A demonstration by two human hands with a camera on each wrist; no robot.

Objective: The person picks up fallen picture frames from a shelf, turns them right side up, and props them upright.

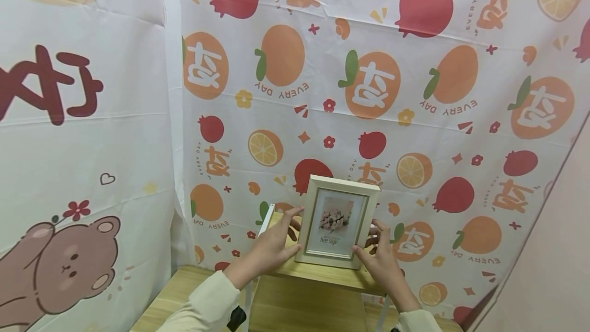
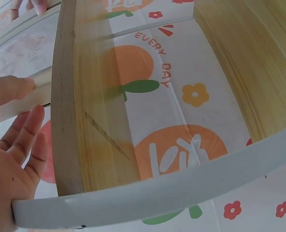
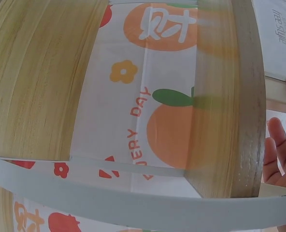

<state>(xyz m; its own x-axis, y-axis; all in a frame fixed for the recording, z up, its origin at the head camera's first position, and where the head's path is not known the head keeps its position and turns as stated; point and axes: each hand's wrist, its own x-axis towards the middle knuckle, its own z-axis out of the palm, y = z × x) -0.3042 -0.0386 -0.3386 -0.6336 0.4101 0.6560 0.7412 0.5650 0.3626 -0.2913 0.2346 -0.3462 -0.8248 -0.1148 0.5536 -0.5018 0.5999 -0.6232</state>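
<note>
A cream picture frame [image 1: 306, 227] stands upright, leaning slightly back, on the top shelf of a small wooden rack. Behind its glass is a print of pink flowers with the words "free style". My left hand [image 1: 275, 244] holds the frame's left side, its thumb low on the edge and index finger higher up. On the opposite side, my right hand [image 1: 381, 259] grips the frame with the thumb on the front border and the fingers at the side edge. In the left wrist view, the left thumb touches the frame border [image 2: 42, 89] while other fingers curl loosely below.
The wooden shelf [image 1: 318, 274] has white metal side rails [image 2: 181, 195] and a lower board [image 1: 306, 304]. It stands on a wood-topped table [image 1: 159, 296]. A fruit-patterned cloth [image 1: 322, 65] hangs close behind, and a bear-printed cloth [image 1: 133, 158] hangs at the left.
</note>
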